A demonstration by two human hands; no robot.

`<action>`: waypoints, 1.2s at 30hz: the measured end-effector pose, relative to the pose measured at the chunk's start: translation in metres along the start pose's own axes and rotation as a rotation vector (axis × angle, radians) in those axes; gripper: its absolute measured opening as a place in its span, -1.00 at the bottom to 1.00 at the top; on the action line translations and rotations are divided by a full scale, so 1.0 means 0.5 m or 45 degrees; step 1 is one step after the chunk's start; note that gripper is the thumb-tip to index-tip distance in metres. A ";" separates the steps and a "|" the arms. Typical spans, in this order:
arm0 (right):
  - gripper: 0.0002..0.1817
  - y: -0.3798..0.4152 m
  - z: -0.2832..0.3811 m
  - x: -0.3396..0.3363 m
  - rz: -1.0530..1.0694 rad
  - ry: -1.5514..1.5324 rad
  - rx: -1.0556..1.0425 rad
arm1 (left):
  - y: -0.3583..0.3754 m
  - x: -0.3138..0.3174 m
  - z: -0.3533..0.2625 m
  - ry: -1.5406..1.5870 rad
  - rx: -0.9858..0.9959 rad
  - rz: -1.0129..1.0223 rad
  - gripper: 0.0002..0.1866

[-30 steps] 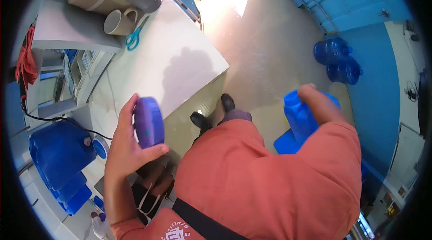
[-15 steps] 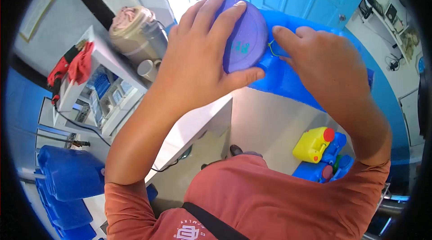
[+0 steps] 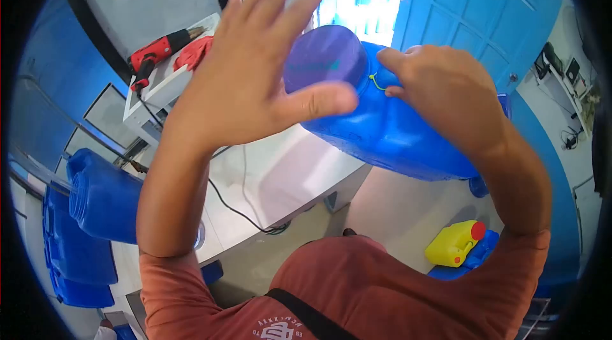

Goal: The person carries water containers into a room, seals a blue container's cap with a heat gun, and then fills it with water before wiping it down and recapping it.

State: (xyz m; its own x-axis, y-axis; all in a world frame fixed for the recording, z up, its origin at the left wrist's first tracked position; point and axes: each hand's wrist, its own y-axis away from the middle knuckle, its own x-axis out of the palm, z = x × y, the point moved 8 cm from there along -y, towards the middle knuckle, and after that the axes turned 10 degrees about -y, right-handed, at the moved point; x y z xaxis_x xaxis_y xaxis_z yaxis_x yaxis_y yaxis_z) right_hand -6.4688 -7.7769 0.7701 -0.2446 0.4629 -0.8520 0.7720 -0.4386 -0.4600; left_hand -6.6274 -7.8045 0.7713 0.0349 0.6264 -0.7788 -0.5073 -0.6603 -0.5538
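A big blue water jug (image 3: 382, 139) with a wide purple screw cap (image 3: 341, 59) is in front of me at the upper middle. My left hand (image 3: 261, 62) is spread open, its fingers apart, just over the cap's left side; it holds nothing. Closed at the top of the jug, my right hand (image 3: 443, 91) grips its handle, which the hand mostly hides. A thin yellow-green string (image 3: 377, 85) hangs between the cap and my right fingers. Green marks show on the cap.
A red heat gun (image 3: 156, 56) and a red cloth (image 3: 193, 54) are on a white shelf at left. Blue jugs (image 3: 105, 203) stand below, by the white counter (image 3: 261, 180). A yellow jug (image 3: 449, 244) is on the floor at right. A blue door (image 3: 472, 14) stands behind.
My left hand has lifted off the purple cap and moved left, fingers spreading. My right hand stays at the jug's handle. The view has shifted, showing more of the blue jug.
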 end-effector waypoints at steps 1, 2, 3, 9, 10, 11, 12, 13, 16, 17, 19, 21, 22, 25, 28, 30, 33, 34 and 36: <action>-0.83 -0.013 0.021 -0.009 -0.063 -0.025 -0.019 | 0.002 -0.027 0.006 -0.027 -0.040 -0.146 0.16; -0.81 -0.021 0.041 -0.013 -0.120 -0.056 -0.034 | 0.010 0.061 -0.018 0.127 0.041 0.221 0.10; -0.81 -0.028 0.050 -0.002 -0.109 -0.074 -0.050 | 0.025 0.076 -0.006 0.132 0.019 0.234 0.10; -0.55 -0.122 -0.043 0.016 -0.217 -0.017 0.036 | 0.202 -0.091 0.202 0.561 -0.544 -0.707 -0.32; -0.55 -0.128 -0.078 0.008 0.015 -0.327 0.432 | 0.276 -0.083 0.250 0.737 -0.691 -0.924 -0.44; -0.54 -0.110 -0.100 0.035 0.262 -0.634 0.822 | 0.352 -0.046 0.290 0.838 -0.822 -0.909 -0.55; -0.54 -0.113 -0.102 0.044 0.261 -0.643 0.816 | 0.435 -0.001 0.336 0.932 -0.943 -0.905 -0.66; -0.58 -0.106 -0.100 0.069 0.332 -1.019 0.800 | 0.508 0.056 0.365 0.999 -1.076 -0.840 -0.72; -0.64 -0.109 -0.046 0.117 0.394 -1.435 0.733 | 0.711 0.251 0.404 1.083 -1.514 -0.762 -0.81; -0.67 -0.121 -0.030 0.135 0.366 -1.481 0.690 | 0.756 0.313 0.412 1.088 -1.610 -0.696 -0.83; -0.75 -0.139 -0.028 0.172 0.359 -1.541 0.627 | 0.799 0.398 0.427 1.093 -1.706 -0.620 -0.84; -0.81 -0.153 -0.033 0.175 0.229 -1.449 0.641 | 0.755 0.433 0.439 0.796 -1.490 -0.480 -0.85; -0.81 -0.158 -0.031 0.184 0.236 -1.453 0.637 | 0.725 0.453 0.452 0.710 -1.430 -0.346 -0.86; -0.81 -0.168 -0.038 0.197 0.153 -1.445 0.715 | 0.595 0.480 0.495 0.350 -1.168 -0.042 -0.81; -0.79 -0.176 -0.051 0.209 0.073 -1.451 0.789 | 0.495 0.574 0.586 0.267 -1.018 -0.006 -0.76; -0.76 -0.171 -0.053 0.209 0.034 -1.508 0.852 | 0.474 0.664 0.631 0.107 -1.030 0.352 -0.67; -0.74 -0.164 -0.056 0.221 0.014 -1.638 0.935 | 0.439 0.719 0.654 -0.059 -0.972 0.401 -0.60; -0.74 -0.162 -0.057 0.221 0.008 -1.629 0.957 | 0.437 0.762 0.668 -0.045 -0.955 0.403 -0.60; -0.72 -0.157 -0.057 0.221 -0.050 -1.679 1.019 | 0.452 0.843 0.707 -0.353 -0.887 0.236 -0.55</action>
State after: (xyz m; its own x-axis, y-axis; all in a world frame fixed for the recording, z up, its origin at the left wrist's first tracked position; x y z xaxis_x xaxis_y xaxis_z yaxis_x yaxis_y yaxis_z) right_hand -6.5397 -7.6693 0.7194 -0.9167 -0.3143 -0.2467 0.3524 -0.9270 -0.1285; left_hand -7.0317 -7.5431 0.4219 -0.2614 0.5002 -0.8255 0.1785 -0.8154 -0.5506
